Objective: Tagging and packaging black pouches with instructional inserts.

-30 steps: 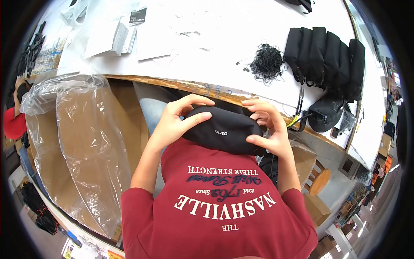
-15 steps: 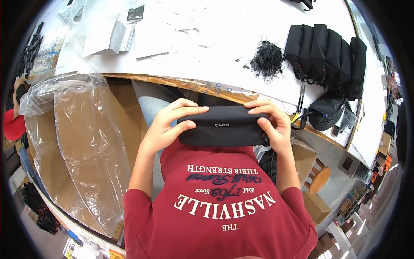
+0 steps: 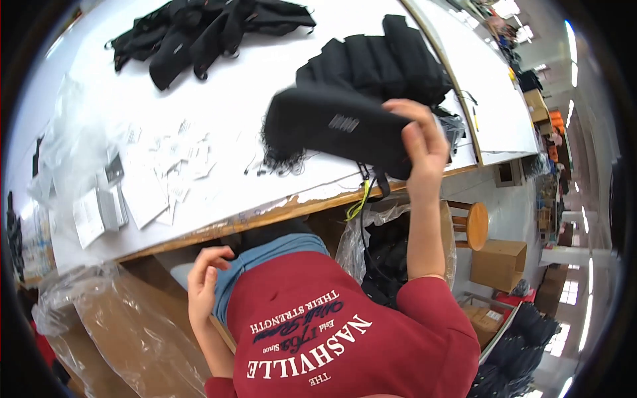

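Black pouch (image 3: 338,129) in grip (image 3: 426,142) near table edge (image 3: 292,205)

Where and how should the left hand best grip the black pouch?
The black pouch is probably best gripped at its left end, with the left hand coming from the left: it is long and narrow, that end is free, and the right hand holds the other.

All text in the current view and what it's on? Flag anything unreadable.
Located, not transcribed:
Maroon shirt: several lines of white and dark lettering, upside down in view; the large white lines are legible.
Black pouch in the right hand: pale mark, too blurred to read.
Loose papers on the table: print too small.
Pouch pile: small pale mark, too small.
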A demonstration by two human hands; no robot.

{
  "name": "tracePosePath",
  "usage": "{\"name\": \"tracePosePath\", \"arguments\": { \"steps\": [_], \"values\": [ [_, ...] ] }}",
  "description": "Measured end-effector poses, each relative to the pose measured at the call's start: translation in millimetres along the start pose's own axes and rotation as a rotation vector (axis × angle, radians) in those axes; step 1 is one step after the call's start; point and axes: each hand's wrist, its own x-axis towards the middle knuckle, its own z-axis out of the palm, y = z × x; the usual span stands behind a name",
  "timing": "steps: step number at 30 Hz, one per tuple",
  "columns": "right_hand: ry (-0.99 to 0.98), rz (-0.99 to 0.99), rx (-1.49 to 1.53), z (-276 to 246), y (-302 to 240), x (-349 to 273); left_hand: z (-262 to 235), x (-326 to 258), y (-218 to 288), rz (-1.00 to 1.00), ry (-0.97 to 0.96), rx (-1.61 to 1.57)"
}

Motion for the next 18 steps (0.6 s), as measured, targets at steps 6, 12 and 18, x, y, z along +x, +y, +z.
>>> {"name": "tracePosePath", "arguments": {
  "steps": [6, 12, 18],
  "values": [
    [0.666, -0.361, -0.479, -92, 46, 83, 9, 5, -14, -0.146, -0.113, -0.008],
    [0.102, -0.154, -0.854, -128, 127, 95, 17, 14, -8, -0.079, -0.123, -0.122],
    [0.301, -0.357, -1.026, -93, 81, 95, 21, 12, -9, -0.096, -0.098, -0.142]
  ]
}}
